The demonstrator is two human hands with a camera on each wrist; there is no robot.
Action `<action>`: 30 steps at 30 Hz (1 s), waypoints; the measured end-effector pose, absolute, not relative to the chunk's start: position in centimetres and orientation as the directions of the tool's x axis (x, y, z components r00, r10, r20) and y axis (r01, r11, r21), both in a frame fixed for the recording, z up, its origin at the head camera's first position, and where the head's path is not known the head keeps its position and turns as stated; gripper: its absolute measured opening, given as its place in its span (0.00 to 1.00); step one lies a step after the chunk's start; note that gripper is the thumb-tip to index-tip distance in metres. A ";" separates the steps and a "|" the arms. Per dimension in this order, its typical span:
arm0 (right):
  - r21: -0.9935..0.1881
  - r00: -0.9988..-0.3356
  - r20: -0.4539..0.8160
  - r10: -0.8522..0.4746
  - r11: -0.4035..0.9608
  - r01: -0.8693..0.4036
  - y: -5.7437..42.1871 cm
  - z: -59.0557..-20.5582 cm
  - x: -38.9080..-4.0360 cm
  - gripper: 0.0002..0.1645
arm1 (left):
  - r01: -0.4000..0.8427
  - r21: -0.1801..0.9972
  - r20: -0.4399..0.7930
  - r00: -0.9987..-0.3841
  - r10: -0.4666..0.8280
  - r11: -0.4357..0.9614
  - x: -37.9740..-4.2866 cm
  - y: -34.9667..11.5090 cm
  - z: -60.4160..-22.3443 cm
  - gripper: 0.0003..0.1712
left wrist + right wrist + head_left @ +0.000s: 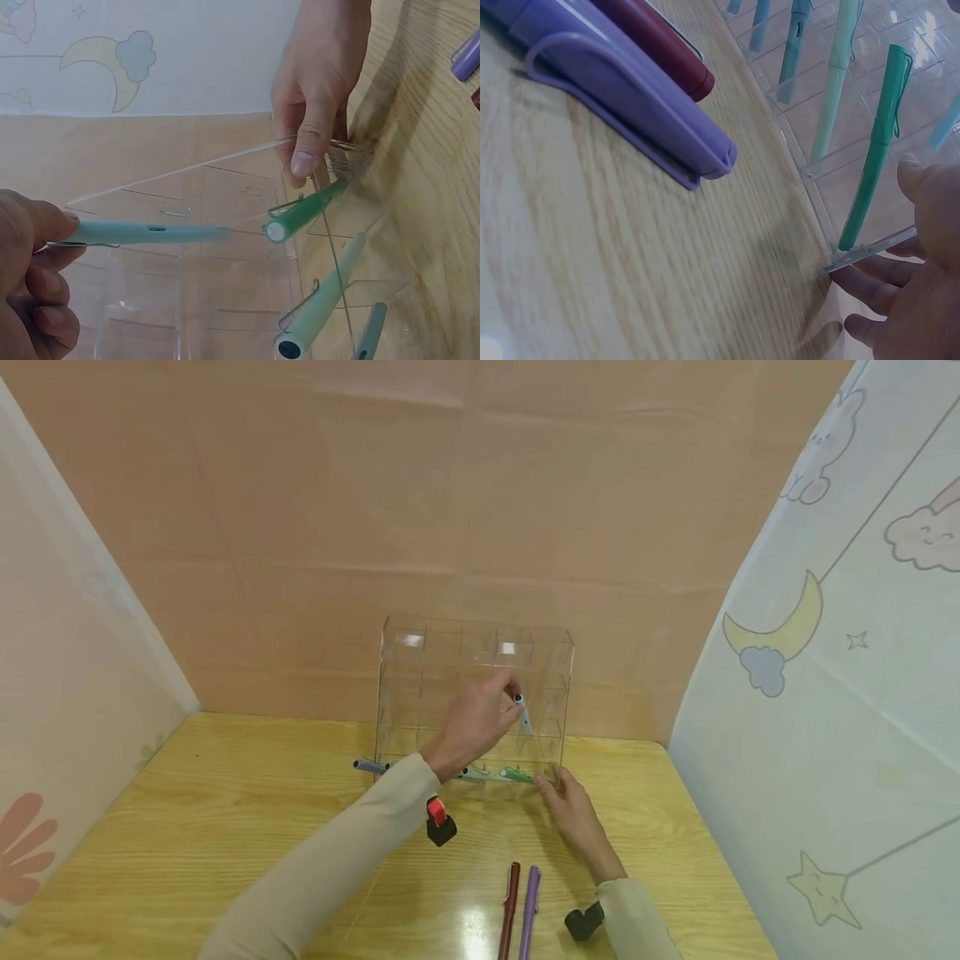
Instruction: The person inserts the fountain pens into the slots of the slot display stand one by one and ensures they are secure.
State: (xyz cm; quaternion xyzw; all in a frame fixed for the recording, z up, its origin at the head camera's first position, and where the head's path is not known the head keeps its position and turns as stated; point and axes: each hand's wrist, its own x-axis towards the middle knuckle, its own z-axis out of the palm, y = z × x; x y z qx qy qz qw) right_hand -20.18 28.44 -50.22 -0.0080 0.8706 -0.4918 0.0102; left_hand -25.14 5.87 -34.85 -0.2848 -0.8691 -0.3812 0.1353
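Head view: left hand [476,718] pinches a slim light-blue capped pen [524,715] in front of the tiered clear plastic rack [442,647], right of its middle; right hand [579,814] grips the rack's lower right corner. Left forearm crosses above the bottom-row pens, so a dropped sleeve or wrist camera [441,822] could probably knock one.

Left wrist view: pinch is at the clip end, far end free (can't tell if it's past the rack's front edge). Loose fingertips could let it swivel and hit a divider.

Right wrist view: fingers curl round the side wall, thumb near a leaning green capped pen [874,157]. Uneven pull there might skew the rack; a thumb slip might shove that pen.
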 end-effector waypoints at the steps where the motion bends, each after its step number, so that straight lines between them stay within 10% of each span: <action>1: -0.857 -1.000 -0.010 -0.026 0.515 -0.004 28.5 -50.2 -20.2 0.46 | 0.599 0.580 0.448 -0.800 0.398 0.552 -25.2 5.9 -35.0 0.12; 30: -0.863 -1.000 -0.013 -0.024 0.505 -0.001 28.4 -50.1 -20.2 0.46 | 0.525 0.529 0.293 -0.850 0.437 0.666 -26.1 7.1 -37.0 0.07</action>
